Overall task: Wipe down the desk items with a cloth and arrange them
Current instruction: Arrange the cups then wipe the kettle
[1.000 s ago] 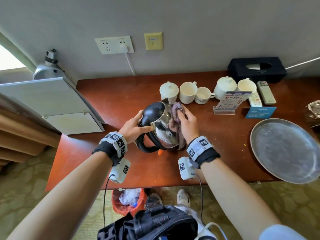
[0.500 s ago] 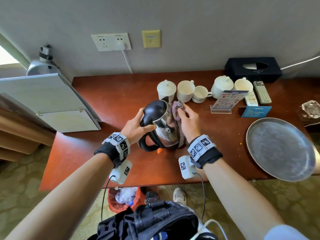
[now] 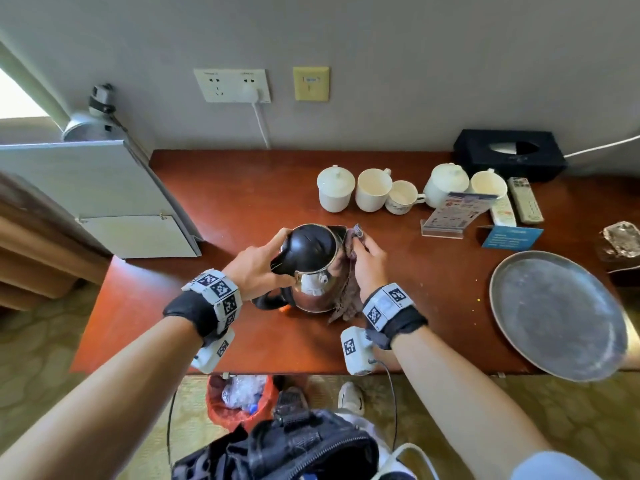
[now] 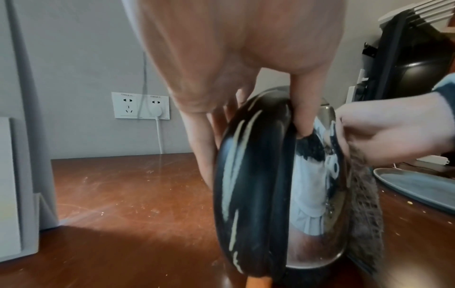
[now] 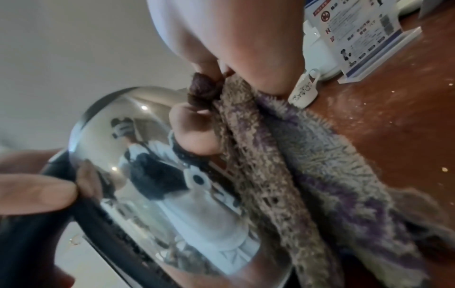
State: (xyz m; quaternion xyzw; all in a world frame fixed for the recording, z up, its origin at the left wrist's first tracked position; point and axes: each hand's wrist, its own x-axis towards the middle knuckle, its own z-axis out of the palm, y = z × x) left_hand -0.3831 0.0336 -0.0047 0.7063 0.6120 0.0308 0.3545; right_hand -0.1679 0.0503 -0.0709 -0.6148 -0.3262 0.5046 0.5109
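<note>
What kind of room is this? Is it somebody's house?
Probably a hotel room, not a house. The desk holds a kettle, a row of matching white cups, a black tissue box, remotes and a printed notice card in a stand.

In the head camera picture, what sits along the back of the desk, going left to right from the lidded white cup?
Lidded cup → open cup → small patterned cup → white teapot → another open cup → grey remote. The black tissue box stands behind the last few.
</note>
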